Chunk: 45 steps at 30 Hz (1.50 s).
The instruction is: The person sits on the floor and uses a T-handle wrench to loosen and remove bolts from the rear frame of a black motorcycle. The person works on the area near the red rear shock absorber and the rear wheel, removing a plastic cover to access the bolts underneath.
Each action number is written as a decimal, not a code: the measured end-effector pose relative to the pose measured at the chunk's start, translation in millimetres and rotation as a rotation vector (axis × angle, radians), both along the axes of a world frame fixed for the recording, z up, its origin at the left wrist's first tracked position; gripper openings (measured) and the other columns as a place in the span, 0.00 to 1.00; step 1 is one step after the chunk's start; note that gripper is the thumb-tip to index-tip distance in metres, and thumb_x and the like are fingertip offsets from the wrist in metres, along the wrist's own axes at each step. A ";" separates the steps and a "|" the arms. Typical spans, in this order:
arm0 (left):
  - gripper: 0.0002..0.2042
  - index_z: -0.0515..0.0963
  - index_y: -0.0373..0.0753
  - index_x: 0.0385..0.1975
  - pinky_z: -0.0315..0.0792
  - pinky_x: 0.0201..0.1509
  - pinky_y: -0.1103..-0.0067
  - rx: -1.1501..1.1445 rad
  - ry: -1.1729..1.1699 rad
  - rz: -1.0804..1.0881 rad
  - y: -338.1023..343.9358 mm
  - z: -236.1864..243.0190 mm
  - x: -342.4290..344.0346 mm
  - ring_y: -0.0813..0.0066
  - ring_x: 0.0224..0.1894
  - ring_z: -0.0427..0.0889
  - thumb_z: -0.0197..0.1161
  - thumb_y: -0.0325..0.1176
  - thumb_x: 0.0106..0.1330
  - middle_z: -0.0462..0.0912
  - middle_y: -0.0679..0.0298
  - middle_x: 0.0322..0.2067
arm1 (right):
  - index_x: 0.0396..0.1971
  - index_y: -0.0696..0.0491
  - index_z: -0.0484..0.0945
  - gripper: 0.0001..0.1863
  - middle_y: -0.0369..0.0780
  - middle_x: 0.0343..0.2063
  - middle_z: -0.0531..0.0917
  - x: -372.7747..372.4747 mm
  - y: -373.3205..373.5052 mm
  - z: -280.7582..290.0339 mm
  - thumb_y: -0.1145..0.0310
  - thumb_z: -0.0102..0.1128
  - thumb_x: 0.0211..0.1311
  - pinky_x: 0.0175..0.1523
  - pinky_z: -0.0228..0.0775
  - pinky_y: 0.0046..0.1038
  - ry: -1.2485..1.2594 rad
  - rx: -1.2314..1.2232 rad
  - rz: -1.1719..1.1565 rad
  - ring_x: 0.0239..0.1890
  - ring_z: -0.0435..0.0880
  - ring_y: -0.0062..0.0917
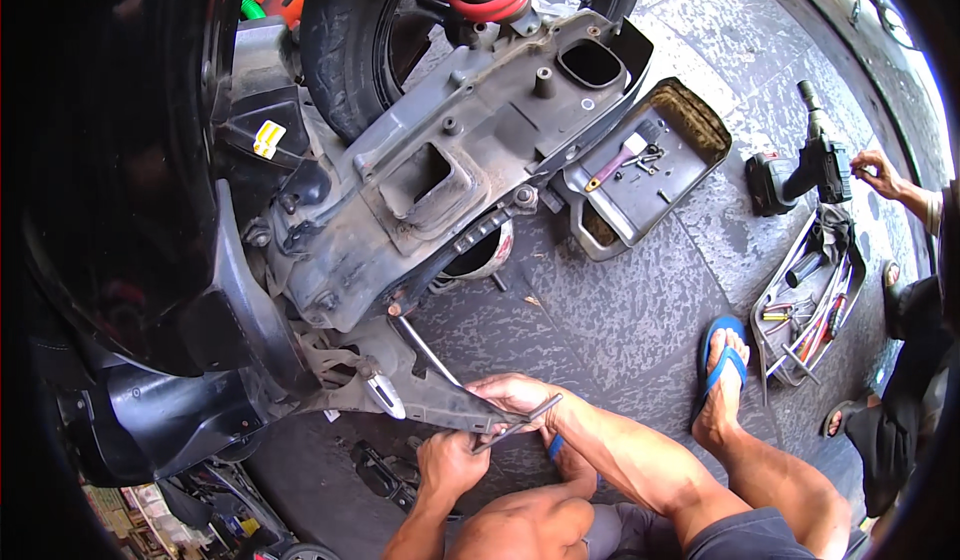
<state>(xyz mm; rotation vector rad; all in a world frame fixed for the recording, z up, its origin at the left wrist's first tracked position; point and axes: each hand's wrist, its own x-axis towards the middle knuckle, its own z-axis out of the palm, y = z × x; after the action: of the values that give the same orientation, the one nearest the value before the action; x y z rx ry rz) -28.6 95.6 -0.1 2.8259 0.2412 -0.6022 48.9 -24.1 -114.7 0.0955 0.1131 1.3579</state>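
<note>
Your left hand [450, 468] and right hand [512, 394] both grip the T-wrench [426, 351], its tip at the casing [350, 250]'s lower edge. Should you twist off-line, the tip could slip, knocking your knuckles against the panel [425, 397] beside them.

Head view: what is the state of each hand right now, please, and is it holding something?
Left hand: closed, holding the wrench.
Right hand: closed, holding the same wrench.
</note>
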 end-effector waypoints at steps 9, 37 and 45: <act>0.19 0.75 0.36 0.07 0.71 0.23 0.59 -0.055 -0.120 -0.049 3.4 -13.2 -2.0 0.45 0.15 0.76 0.67 0.41 0.54 0.73 0.51 0.09 | 0.44 0.58 0.75 0.17 0.36 0.27 0.78 5.1 5.3 31.5 0.58 0.46 0.73 0.12 0.53 0.15 0.155 -0.237 0.039 0.13 0.64 0.13; 0.17 0.75 0.35 0.50 0.73 0.49 0.75 -1.450 0.239 0.829 33.8 -148.8 -38.7 0.73 0.45 0.79 0.56 0.40 0.68 0.80 0.63 0.41 | 0.38 0.60 0.80 0.16 0.34 0.26 0.82 68.2 -5.1 20.3 0.77 0.51 0.47 0.37 0.69 0.27 -1.306 -0.474 0.188 0.31 0.77 0.19; 0.07 0.79 0.37 0.41 0.77 0.47 0.72 -1.700 -0.175 0.695 66.2 -127.7 36.0 0.71 0.41 0.80 0.57 0.29 0.68 0.81 0.59 0.39 | 0.26 0.55 0.78 0.04 0.37 0.19 0.79 61.0 -0.6 17.0 0.74 0.59 0.49 0.32 0.66 0.30 -1.498 -0.712 0.088 0.25 0.74 0.21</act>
<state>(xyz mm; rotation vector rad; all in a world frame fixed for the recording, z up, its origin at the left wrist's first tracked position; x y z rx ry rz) 7.4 161.8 -127.8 1.0237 0.3790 -0.1598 109.9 -24.8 -97.6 -1.5057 -0.6658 1.1054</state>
